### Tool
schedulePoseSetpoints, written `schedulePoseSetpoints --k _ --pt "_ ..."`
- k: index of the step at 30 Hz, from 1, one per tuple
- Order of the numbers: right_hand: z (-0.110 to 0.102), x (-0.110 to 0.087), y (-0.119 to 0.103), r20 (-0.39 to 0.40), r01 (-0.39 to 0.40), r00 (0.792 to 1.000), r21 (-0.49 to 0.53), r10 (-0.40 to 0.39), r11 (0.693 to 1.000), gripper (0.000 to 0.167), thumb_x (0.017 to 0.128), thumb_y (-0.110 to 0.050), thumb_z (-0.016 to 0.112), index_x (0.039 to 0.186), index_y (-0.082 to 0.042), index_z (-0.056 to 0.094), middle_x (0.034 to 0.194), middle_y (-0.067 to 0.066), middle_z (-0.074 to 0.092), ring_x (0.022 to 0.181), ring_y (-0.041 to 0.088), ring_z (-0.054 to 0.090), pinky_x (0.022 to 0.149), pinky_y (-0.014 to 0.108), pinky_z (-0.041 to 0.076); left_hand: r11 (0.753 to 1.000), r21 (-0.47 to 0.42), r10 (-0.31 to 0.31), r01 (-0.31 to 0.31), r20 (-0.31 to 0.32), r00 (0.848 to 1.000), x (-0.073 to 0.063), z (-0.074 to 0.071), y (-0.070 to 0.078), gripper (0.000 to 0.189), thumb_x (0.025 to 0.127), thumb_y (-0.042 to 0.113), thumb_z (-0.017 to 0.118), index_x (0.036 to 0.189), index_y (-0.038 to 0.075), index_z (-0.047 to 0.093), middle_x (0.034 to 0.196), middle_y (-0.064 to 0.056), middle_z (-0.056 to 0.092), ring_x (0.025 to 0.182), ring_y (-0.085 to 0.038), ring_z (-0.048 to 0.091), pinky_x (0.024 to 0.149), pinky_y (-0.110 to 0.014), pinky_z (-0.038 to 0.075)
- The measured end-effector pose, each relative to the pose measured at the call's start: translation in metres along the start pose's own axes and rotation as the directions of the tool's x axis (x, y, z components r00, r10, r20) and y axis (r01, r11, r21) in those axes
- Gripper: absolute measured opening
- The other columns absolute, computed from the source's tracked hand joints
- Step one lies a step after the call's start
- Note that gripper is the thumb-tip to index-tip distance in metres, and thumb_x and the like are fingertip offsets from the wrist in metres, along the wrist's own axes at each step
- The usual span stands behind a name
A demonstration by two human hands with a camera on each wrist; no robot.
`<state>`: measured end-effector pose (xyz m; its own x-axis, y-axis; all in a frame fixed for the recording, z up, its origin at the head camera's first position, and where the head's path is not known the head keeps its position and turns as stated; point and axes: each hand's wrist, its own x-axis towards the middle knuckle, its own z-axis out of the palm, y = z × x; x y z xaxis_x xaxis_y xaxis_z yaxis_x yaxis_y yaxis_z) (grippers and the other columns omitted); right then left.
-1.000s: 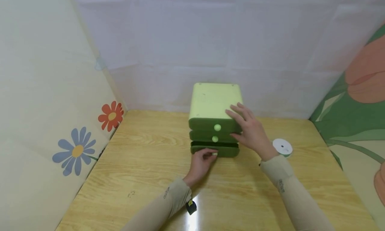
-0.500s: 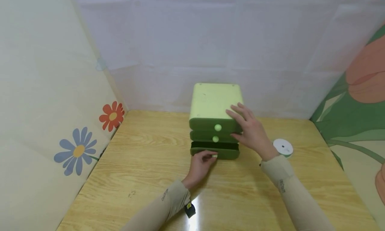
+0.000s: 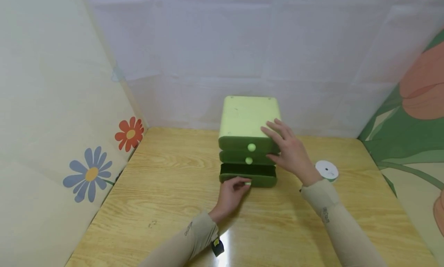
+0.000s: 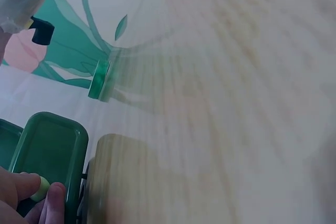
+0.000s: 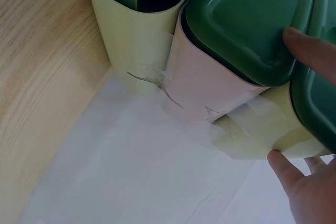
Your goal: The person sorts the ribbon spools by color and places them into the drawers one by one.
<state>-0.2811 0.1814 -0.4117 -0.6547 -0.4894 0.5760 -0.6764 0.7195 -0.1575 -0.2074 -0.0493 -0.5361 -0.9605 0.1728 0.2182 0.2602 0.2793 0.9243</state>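
A small three-drawer cabinet, pale on top with dark green drawer fronts, stands at the back of the table. My left hand pinches the round light-green knob of the bottom drawer between thumb and fingers. That drawer is pulled partly out, and its dark inside shows. On the cabinet's right side my right hand rests with fairly straight, spread fingers at the top edge and its thumb against the drawer fronts. Clear tape and a dark crack-like line mark the cabinet's side in the right wrist view.
Right of the cabinet lies a white-faced ribbon spool with a green edge. The wood-grain table meets a white cloth backdrop behind and flower-printed panels at both sides.
The bottom drawer has slid further out toward me, with my left hand drawing back on its knob. My right hand stays in place on the cabinet.
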Motion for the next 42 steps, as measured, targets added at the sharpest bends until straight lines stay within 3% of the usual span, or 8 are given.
schedulePoseSetpoints --k 14,28,42 --pt "-0.001 0.001 -0.001 0.0 -0.003 1.0 0.003 0.003 1.0 0.103 0.067 -0.009 0.098 0.155 -0.02 0.045 0.162 0.009 0.04 0.154 0.036 0.03 0.098 0.061 0.055 0.997 -0.017 -0.073 0.073 0.01 0.997 -0.01 0.0 0.003 0.019 0.093 0.005 0.075 0.11 0.013 0.079 0.106 -0.004 0.078 0.096 -0.019 0.073 0.085 -0.022 0.059" --pt "-0.002 0.0 -0.001 -0.004 0.007 1.0 0.003 -0.007 1.0 0.102 0.068 -0.009 0.098 0.155 -0.018 0.045 0.161 0.01 0.04 0.154 0.037 0.03 0.1 0.061 0.055 0.999 -0.015 -0.049 0.049 0.004 0.999 -0.026 0.001 0.005 0.018 0.093 0.007 0.076 0.11 0.012 0.079 0.1 -0.005 0.078 0.09 -0.017 0.073 0.082 -0.022 0.06" --pt "-0.002 0.0 -0.001 0.004 0.008 1.0 -0.005 -0.008 1.0 0.102 0.069 -0.01 0.098 0.155 -0.019 0.044 0.161 0.01 0.04 0.154 0.036 0.03 0.096 0.06 0.056 0.994 -0.06 -0.091 0.091 0.004 0.996 -0.036 0.001 0.009 0.016 0.093 0.007 0.077 0.108 0.012 0.079 0.102 -0.006 0.078 0.092 -0.019 0.073 0.083 -0.022 0.06"
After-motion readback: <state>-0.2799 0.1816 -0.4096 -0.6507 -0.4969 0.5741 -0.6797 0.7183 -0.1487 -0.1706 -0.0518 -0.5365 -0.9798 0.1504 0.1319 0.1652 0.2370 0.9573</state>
